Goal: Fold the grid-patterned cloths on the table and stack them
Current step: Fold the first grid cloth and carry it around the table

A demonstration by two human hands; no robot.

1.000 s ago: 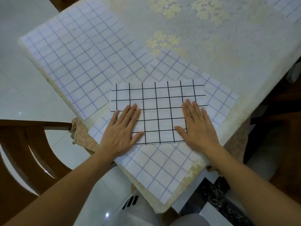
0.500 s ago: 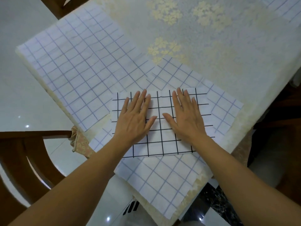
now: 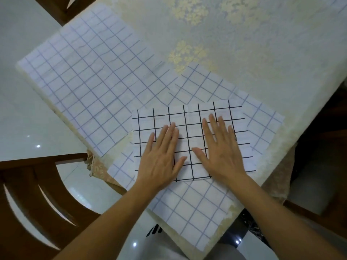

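While both palms lay flat, the left hand (image 3: 161,156) and right hand (image 3: 221,151), fingers spread and gripping nothing, pressed the folded black-grid cloth (image 3: 189,117) near the table (image 3: 262,53) corner.

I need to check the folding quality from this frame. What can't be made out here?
- Head view: the black-grid cloth middle and near left corner are covered by the left hand and right hand.
- Its layer count: only the top face shows.
- The blue-grid cloth under it: partly hidden.
- Far-right cloth: cut by the frame edge.
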